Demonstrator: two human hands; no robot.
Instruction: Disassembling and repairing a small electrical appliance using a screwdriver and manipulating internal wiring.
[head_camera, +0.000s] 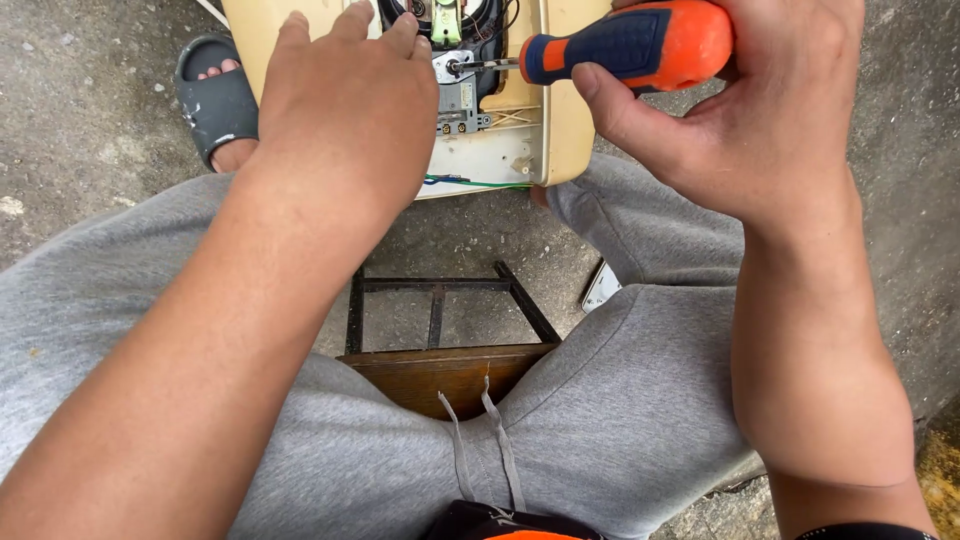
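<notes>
**Screwdriver held to the open underside of a cream appliance**

While the scene is viewed from the head camera, a cream-coloured appliance (560, 120) is seen lying on the concrete ground (80, 130) at the top of the view, its inner parts laid open. The right hand (760, 110) is closed around the orange and blue handle of a screwdriver (630, 45), which is held almost level just right of the appliance's opening. The thin metal shaft is pointed leftward, and its tip is set against a screw on a grey metal bracket (458, 100) inside the appliance. The left hand (345, 105) is laid flat on the appliance, left of the bracket, fingers spread and loosely bent, palm down; nothing is gripped in it. A green wire (470, 183) is seen along the lower edge of the appliance. Left of the appliance, a foot in a grey slipper (215, 100) is planted on the ground. Below the appliance, a dark wooden stool (440, 370) is seen between two legs in grey trousers (620, 400). A small white plate (600, 288) lies below the appliance's right corner, by the right leg.
</notes>
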